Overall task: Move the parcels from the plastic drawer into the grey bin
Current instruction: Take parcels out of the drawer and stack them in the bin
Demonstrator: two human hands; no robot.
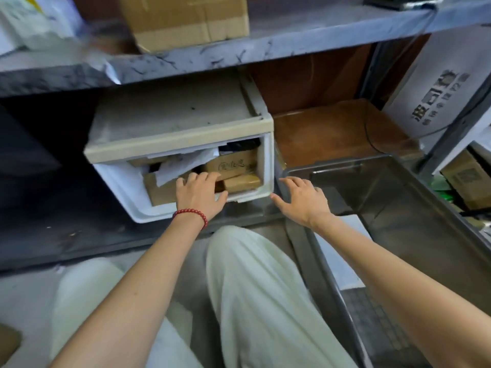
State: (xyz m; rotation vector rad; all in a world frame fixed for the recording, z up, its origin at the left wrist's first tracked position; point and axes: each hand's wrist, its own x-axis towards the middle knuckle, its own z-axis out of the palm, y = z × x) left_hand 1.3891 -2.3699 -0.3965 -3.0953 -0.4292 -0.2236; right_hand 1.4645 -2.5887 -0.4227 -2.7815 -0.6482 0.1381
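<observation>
Two legs in pale trousers [255, 301] are closest, bent and cut off at the bottom edge. Two bare arms reach out over them.

The left hand [200, 192] has a red bead bracelet [190, 215] on its wrist. It lies over the front edge of the plastic drawer [148, 208]. Its fingers are loose and a little bent, and they rest on the parcels. The thumb sticks out along the front edge and does not pinch anything.

The right hand [303, 200] holds nothing. Its fingers are spread out and loose. It is over the near left corner of the grey bin [345, 163], just beside the drawer.

The parcels are in the drawer, which is pulled partly out of a beige case [172, 115]. A brown box with writing [231, 163] sits at the back right. The writing is too blurry to read. A small brown parcel [241, 181] lies in the front right corner. A big flat brown parcel [162, 191] lies at the left, partly under the hand. White paper [183, 166] covers some of them. The back of the drawer is hidden inside the case.

The bin stands to the right of the drawer and is cut off at the right edge. A pale patch shows at its bottom; I cannot tell what it is.

Above, a grey shelf [239, 54] holds a cardboard box [186, 19], cut off at the top.
</observation>
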